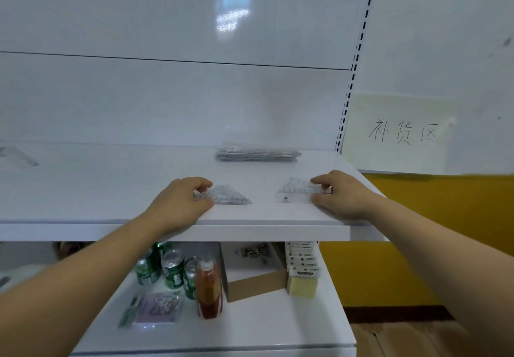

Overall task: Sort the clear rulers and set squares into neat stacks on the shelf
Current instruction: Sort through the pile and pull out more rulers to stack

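The white shelf (111,189) ran across in front of me at chest height, and everything I was sorting lay on its flat top. Below it, a lower shelf (278,326) carried a cardboard box (256,284), a red-brown bottle (209,290) and some green cans (173,269).

My left hand (178,203) rested on the upper shelf near its front edge, left of centre. My right hand (342,198) rested near the shelf's right front corner, well apart from the left.

A stack of clear rulers (257,154) lay further back, against the rear panel and between my two hands.

The left set square (225,196) lay flat on the shelf, its long point aimed to the right. My left fingers (200,182) curled over its near-left end, with the thumb against its front edge, pinching it. The right set square (294,191) lay flat too, tapering to the left. My right fingers (319,181) and thumb gripped its right end from either side.

Both squares were clear plastic triangles with fine printed scale marks along their edges, and the white shelf showed through them. They sat near each other with bare shelf between.
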Available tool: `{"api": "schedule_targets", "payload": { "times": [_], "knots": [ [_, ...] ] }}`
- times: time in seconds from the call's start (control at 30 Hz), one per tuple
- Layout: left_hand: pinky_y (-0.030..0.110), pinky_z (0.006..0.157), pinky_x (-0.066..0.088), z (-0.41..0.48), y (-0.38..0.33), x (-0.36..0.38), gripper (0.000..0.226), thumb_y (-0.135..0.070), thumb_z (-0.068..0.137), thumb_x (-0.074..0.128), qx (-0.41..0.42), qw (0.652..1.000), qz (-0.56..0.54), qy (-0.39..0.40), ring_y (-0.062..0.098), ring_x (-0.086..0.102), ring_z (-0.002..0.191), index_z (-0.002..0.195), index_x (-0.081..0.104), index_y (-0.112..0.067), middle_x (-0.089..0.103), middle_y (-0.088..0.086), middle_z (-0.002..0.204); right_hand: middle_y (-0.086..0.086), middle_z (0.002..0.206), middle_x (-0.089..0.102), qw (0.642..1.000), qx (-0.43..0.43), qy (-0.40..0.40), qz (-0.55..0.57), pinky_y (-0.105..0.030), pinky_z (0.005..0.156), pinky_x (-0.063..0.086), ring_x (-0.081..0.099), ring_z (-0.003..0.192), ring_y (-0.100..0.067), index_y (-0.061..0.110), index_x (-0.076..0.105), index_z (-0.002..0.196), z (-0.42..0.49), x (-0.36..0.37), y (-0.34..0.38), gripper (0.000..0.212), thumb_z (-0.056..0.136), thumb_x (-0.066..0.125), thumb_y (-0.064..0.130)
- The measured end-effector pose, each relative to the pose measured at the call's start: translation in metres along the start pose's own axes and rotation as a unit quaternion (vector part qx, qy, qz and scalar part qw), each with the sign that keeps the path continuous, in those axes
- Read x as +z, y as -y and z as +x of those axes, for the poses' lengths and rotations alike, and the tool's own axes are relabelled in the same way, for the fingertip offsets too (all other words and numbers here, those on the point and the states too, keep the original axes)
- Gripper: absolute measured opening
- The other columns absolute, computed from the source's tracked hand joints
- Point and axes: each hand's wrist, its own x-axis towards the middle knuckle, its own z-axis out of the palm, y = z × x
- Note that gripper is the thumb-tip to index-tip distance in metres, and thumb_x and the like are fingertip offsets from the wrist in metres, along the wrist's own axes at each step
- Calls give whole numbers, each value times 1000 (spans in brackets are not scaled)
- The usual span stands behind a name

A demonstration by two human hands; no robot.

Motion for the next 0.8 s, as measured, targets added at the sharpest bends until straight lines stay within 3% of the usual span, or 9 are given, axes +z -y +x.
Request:
{"api": "schedule_targets", "payload": {
  "times": [0.13,0.3,0.4,0.53,0.67,0.8],
  "knots": [
    [36,97,41,-6,-6,2,48,-41,86,56,-11,999,44,-21,16,49,112,132,49,-28,55,-5,129,1,134,46,1000,22,8,12,-36,103,36,44,121,-19,26,49,135,-2,2,-1,53,86,54,45],
    [41,109,27,-7,-12,4,66,-63,86,40,-11,982,186,-13,19,35,134,141,38,-27,37,-5,149,0,150,31,998,39,3,-46,-43,110,29,31,135,-23,27,33,145,-10,2,-3,73,84,46,66],
    [43,114,19,-5,-13,5,73,-68,87,34,-41,980,194,26,19,28,139,145,31,-24,28,-4,154,-2,155,25,995,44,50,-76,-42,112,27,27,139,-24,21,23,149,-20,2,-13,83,85,36,72],
    [42,113,21,-4,-18,3,73,-66,89,32,-41,976,203,63,20,28,139,147,28,-20,26,-3,154,-3,155,24,990,42,67,-120,-44,114,25,25,140,-23,19,22,149,-22,9,-21,88,83,23,77],
    [38,111,28,1,-14,-5,82,-70,84,40,-53,983,150,93,22,33,137,146,28,-18,30,2,153,-5,154,26,991,53,83,-95,-46,111,28,29,138,-26,17,21,149,-17,2,-16,91,81,32,77],
    [35,115,20,6,7,-25,83,-66,85,43,-55,982,129,128,20,24,142,149,21,-18,20,2,157,-5,159,16,991,54,81,-90,-47,116,20,20,144,-26,19,13,152,1,-6,13,95,80,32,79]
  ]
}}
